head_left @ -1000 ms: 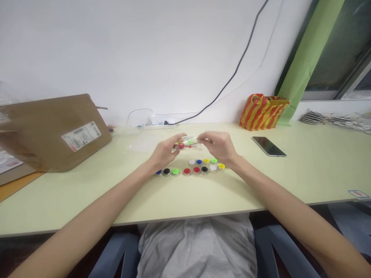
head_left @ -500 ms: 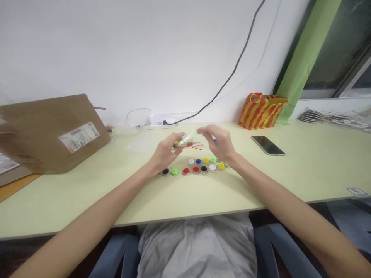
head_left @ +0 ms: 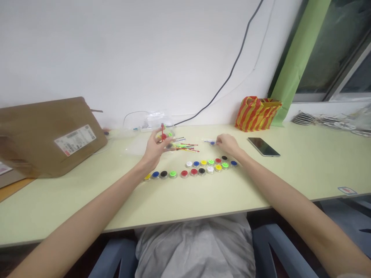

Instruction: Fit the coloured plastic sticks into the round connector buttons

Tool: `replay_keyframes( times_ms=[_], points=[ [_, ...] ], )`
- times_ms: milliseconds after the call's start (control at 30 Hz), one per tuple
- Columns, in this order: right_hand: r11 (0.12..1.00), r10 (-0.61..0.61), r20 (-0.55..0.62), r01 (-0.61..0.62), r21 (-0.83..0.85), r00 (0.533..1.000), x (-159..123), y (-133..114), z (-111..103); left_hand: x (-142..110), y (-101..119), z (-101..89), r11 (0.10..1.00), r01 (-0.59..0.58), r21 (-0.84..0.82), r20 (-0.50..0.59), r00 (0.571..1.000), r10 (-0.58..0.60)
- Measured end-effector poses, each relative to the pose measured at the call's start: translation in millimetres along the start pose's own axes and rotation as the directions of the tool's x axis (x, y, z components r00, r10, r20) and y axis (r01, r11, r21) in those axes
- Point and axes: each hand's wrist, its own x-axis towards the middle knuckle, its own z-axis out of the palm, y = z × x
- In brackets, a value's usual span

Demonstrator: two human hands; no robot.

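Note:
My left hand (head_left: 155,148) is closed on a clear plastic bag (head_left: 159,117) with small coloured parts in it. Beside its fingertips, a pile of thin coloured sticks (head_left: 187,146) with pointed ends lies on the table. Farther right, my right hand (head_left: 227,143) has its fingers pinched at a blue piece (head_left: 212,143) with a thin stem, low over the tabletop; whether it touches the table I cannot tell. Nearer me are rows of small round clear pots with coloured tops, among them a red one (head_left: 184,173), a green one (head_left: 173,174) and a white one (head_left: 210,169).
A cardboard box (head_left: 49,135) with a label stands at the left. At the right, a phone (head_left: 263,146) lies in front of a red and yellow striped bag (head_left: 257,114). A black cable (head_left: 228,73) runs down the wall behind the table (head_left: 185,199).
My hands have moved apart: the left went leftward with the bag, the right a little to the right and down with the blue piece. Coloured sticks now lie spread on the table.

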Motion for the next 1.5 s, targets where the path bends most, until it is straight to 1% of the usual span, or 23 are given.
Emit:
replay_keyframes(
  times_ms=[67,133,200,267,333,400,467,500,533,567,633,700,733,800,900,967,1067,1167,1267,1333,1367,1433,1500],
  points=[
    [0.999,-0.014,-0.031,0.015,0.03,0.999,-1.5,-6.9,-7.8,-2.6,1.1,1.3,0.996,-0.001,0.094,0.019,1.0,-0.001],
    [0.994,-0.044,-0.113,0.055,0.094,0.993,-4.7,-15.4,-16.6,-4.1,1.0,1.1,0.98,-0.003,0.201,0.04,0.999,-0.005],
    [0.972,-0.094,-0.24,0.141,0.19,0.966,-9.5,-24.5,-24.4,-4.3,-0.4,-0.3,0.948,-0.044,0.315,0.061,0.998,0.026],
    [0.921,-0.151,-0.36,0.264,0.286,0.92,-15.3,-33.8,-30.2,-3.9,-2.7,-2.4,0.889,-0.145,0.435,0.103,0.988,0.111],
    [0.847,-0.189,-0.457,0.38,0.372,0.869,-21.7,-43.2,-34.3,-3.7,-4.9,-4.5,0.79,-0.268,0.551,0.167,0.963,0.21],
    [0.766,-0.199,-0.538,0.472,0.436,0.819,-28.2,-52.4,-37.7,-4.3,-5.8,-6.3,0.648,-0.362,0.67,0.239,0.932,0.273],
    [0.697,-0.184,-0.611,0.541,0.471,0.77,-34.3,-60.6,-41.5,-5.5,-5.1,-7.2,0.487,-0.418,0.767,0.309,0.906,0.291],
    [0.671,-0.174,-0.647,0.571,0.474,0.742,-37.2,-64.1,-43.7,-6.3,-4.2,-7.3,0.421,-0.433,0.797,0.337,0.897,0.286],
    [0.652,-0.165,-0.685,0.599,0.465,0.71,-39.9,-67.1,-46.2,-7.0,-3.2,-7.2,0.372,-0.442,0.816,0.356,0.892,0.278],
    [0.639,-0.16,-0.72,0.627,0.446,0.675,-42.3,-69.6,-48.7,-7.6,-2.3,-7.0,0.342,-0.443,0.828,0.365,0.891,0.269],
    [0.624,-0.179,-0.773,0.678,0.389,0.608,-46.0,-73.2,-53.3,-8.4,-1.0,-6.4,0.315,-0.437,0.842,0.367,0.894,0.257],
    [0.612,-0.24,-0.787,0.718,0.331,0.568,-47.9,-75.3,-55.9,-8.3,-1.1,-6.3,0.309,-0.44,0.843,0.373,0.892,0.255],
    [0.608,-0.274,-0.781,0.731,0.311,0.561,-48.1,-76.0,-56.2,-8.0,-1.7,-6.5,0.316,-0.445,0.838,0.375,0.89,0.26],
    [0.606,-0.315,-0.764,0.739,0.295,0.563,-47.8,-77.2,-54.8,-7.0,-3.7,-7.1,0.345,-0.462,0.817,0.385,0.883,0.268],
    [0.609,-0.31,-0.755,0.731,0.309,0.578,-48.3,-79.9,-50.4,-6.6,-6.6,-7.0,0.386,-0.48,0.788,0.404,0.876,0.264],
    [0.586,-0.302,-0.751,0.735,0.34,0.588,-51.3,-84.0,-48.2,-8.2,-7.2,-5.0,0.411,-0.492,0.768,0.416,0.87,0.265],
    [0.545,-0.284,-0.73,0.731,0.41,0.622,-59.3,-93.3,-46.9,-14.0,-5.6,2.0,0.485,-0.522,0.702,0.443,0.853,0.277],
    [0.53,-0.284,-0.689,0.708,0.467,0.667,-66.4,-101.9,-46.3,-21.9,-2.3,11.9,0.571,-0.552,0.608,0.49,0.826,0.277],
    [0.515,-0.311,-0.633,0.686,0.514,0.709,-69.4,-105.6,-45.0,-28.1,0.6,19.8,0.612,-0.562,0.555,0.513,0.811,0.28],
    [0.484,-0.342,-0.6,0.683,0.547,0.723,-69.5,-106.1,-45.1,-29.9,1.7,22.2,0.625,-0.555,0.549,0.506,0.816,0.281],
    [0.464,-0.367,-0.592,0.693,0.552,0.718,-69.1,-106.2,-45.8,-29.9,1.9,22.4,0.631,-0.546,0.552,0.497,0.823,0.277],
    [0.442,-0.408,-0.601,0.724,0.529,0.688,-66.8,-105.1,-48.1,-27.9,2.0,21.0,0.648,-0.511,0.565,0.46,0.847,0.267],
    [0.481,-0.379,-0.641,0.734,0.48,0.667,-61.8,-100.9,-50.0,-23.3,1.2,17.7,0.693,-0.45,0.563,0.382,0.886,0.263]
  ],
)
